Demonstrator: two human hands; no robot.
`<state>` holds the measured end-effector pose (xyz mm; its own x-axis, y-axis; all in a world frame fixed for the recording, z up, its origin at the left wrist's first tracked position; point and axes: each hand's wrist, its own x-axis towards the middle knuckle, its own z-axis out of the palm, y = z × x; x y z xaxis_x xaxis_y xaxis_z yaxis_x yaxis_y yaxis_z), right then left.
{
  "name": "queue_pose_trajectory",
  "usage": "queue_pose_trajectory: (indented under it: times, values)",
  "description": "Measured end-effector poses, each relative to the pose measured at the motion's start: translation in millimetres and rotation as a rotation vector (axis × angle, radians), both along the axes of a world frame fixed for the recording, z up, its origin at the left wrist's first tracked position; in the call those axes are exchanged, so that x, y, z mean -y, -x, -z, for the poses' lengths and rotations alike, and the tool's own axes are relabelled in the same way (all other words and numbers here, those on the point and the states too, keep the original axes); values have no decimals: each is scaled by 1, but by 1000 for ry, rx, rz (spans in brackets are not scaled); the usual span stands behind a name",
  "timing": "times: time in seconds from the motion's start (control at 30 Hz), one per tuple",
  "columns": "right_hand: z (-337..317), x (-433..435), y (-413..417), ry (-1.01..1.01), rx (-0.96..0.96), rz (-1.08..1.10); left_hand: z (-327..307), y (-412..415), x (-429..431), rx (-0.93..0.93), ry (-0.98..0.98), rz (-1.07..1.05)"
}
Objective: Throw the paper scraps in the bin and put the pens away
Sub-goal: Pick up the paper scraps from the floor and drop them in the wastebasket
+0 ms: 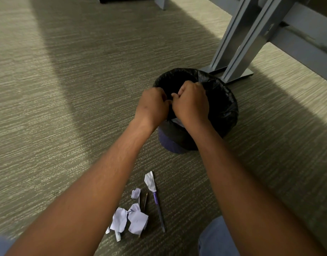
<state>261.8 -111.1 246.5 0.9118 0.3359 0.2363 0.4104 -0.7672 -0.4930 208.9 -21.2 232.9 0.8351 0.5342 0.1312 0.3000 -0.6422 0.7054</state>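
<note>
A bin [226,100] lined with a black bag stands on the carpet. Both my hands are over its opening, knuckles together and fingers curled. My left hand [152,106] shows nothing inside its fist. A bit of white paper scrap [177,121] peeks out under the heel of my right hand [192,102]. Near my knees lie several crumpled white scraps [137,220], one of them [149,181] on the tip of a purple pen [158,209]. A dark pen [145,201] lies beside it, partly under the scraps.
A grey metal table leg [238,43] with a flat foot plate stands just behind the bin, with a crossbar running right. Another grey leg [161,1] is at the top. My jeans-clad knee [216,237] is at the lower right. Open carpet [57,108] stretches left.
</note>
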Motion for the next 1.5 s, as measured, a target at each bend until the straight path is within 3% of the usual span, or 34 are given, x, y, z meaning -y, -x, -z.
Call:
queue_pose_trajectory:
  times: [0.5, 1.27, 1.5]
  values:
    - [28, -38, 57, 75, 14, -206, 31, 57, -33, -48, -1, -127]
    - [173, -36, 96, 624, -305, -297, 202, 146, -56, -737, 157, -3]
    - [217, -22, 110, 773, -373, -347, 233, 168, -45, -792, 159, 41]
